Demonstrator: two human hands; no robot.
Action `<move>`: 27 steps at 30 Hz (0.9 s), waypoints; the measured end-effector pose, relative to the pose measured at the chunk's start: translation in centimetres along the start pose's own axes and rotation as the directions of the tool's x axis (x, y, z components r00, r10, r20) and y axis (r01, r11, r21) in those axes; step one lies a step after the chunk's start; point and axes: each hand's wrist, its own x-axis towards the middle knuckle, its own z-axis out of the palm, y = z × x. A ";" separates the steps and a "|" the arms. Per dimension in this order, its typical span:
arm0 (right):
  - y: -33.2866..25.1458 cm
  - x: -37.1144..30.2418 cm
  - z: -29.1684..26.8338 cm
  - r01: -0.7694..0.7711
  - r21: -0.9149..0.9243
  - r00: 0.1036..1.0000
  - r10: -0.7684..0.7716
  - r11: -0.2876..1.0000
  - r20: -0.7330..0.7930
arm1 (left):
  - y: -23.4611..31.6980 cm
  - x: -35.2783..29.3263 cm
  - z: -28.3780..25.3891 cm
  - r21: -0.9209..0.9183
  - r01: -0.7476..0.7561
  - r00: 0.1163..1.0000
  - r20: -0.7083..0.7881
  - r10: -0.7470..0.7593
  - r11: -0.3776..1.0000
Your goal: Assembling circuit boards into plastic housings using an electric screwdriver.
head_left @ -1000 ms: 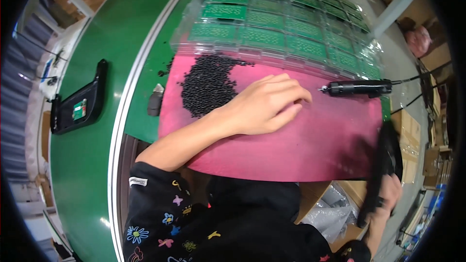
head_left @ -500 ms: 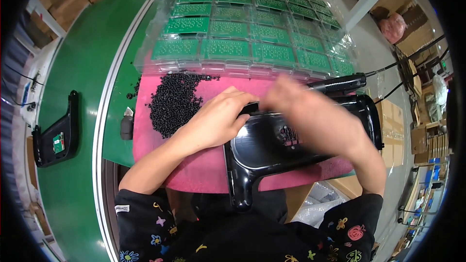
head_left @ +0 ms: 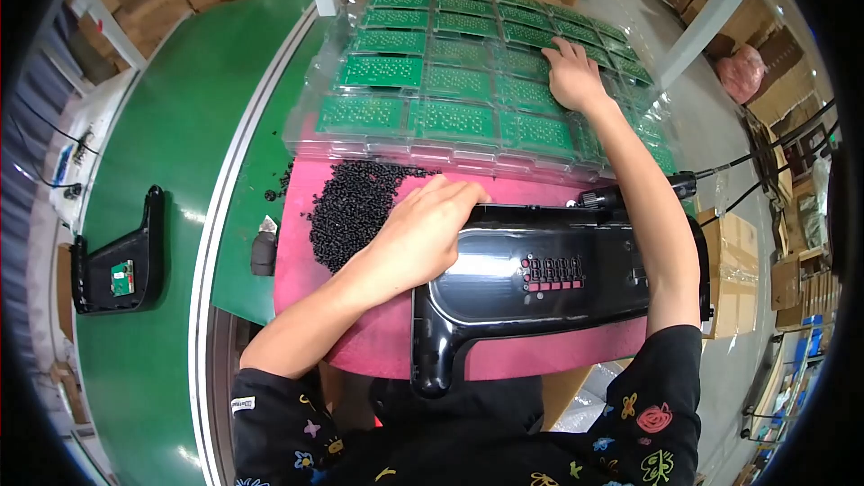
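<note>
A black glossy plastic housing (head_left: 490,274) with a short handle-like arm lies on the pink mat (head_left: 531,362) in front of me. My left hand (head_left: 423,229) is closed over its far left corner, the fingertips partly hidden behind the edge. Beyond the housing, clear plastic trays (head_left: 423,151) hold rows of green circuit boards (head_left: 382,72). My right hand (head_left: 576,81) reaches across the housing to these boards, fingers spread and touching or just above one on the right side. No board shows lifted in it.
A heap of small black screws (head_left: 351,216) lies left of the housing. A corded black electric screwdriver (head_left: 603,198) rests behind it, partly under my right forearm. Another black housing (head_left: 121,261) with a small board stands on the green bench (head_left: 171,360). A dark small object (head_left: 264,254) sits beside the mat.
My right hand has left the housing's far edge and moved forward onto the circuit boards. My left hand stays at the housing's corner. The whole view has shifted slightly.
</note>
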 end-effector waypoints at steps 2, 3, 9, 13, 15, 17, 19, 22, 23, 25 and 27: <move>-0.1 0.7 0.3 0.033 -0.073 0.999 -0.033 0.997 0.008 | -0.1 0.1 0.1 0.019 -0.017 1.000 -0.011 0.017 1.000; 0.1 0.7 0.4 0.066 -0.151 0.998 -0.064 0.986 0.019 | -0.1 0.1 0.2 0.034 -0.037 0.999 -0.023 0.038 0.999; -1.1 -1.4 -3.3 0.214 -0.132 0.867 -0.250 0.968 -0.431 | -0.3 0.1 -0.4 0.053 -0.043 0.997 -0.063 0.047 0.998; -1.8 -5.1 -6.6 0.320 0.083 0.759 -0.203 0.944 -0.618 | 0.1 0.9 -1.2 0.001 -0.076 0.959 -0.272 0.073 0.997; -2.7 -7.3 -8.6 0.354 0.107 0.724 -0.200 0.929 -0.661 | 0.2 1.2 -1.6 0.027 -0.078 0.931 -0.356 0.083 0.997; -3.9 -9.6 -10.9 0.449 0.233 0.689 -0.169 0.862 -0.705 | 0.6 1.3 -2.0 0.142 -0.120 0.887 -0.429 0.170 0.983; -5.7 -11.9 -12.9 0.438 0.410 0.752 -0.077 0.800 -0.655 | 1.0 1.4 -2.0 0.165 -0.129 0.881 -0.433 0.189 0.978; -7.7 -15.3 -14.3 0.337 0.764 0.896 0.063 0.551 -0.440 | 2.1 1.6 -1.7 0.180 -0.168 0.842 -0.486 0.236 0.969; -8.3 -16.1 -14.4 0.276 0.850 0.933 0.087 0.448 -0.349 | 2.0 1.6 -1.7 0.175 -0.169 0.849 -0.474 0.234 0.970; -8.9 -17.4 -15.3 0.114 0.931 0.982 0.105 0.348 -0.160 | 1.6 1.5 -1.8 0.332 -0.287 0.831 -0.380 0.406 0.898; -8.4 -18.1 -16.0 0.004 0.951 0.998 0.065 0.309 -0.025 | 1.8 1.4 -1.8 0.336 -0.303 0.828 -0.370 0.421 0.892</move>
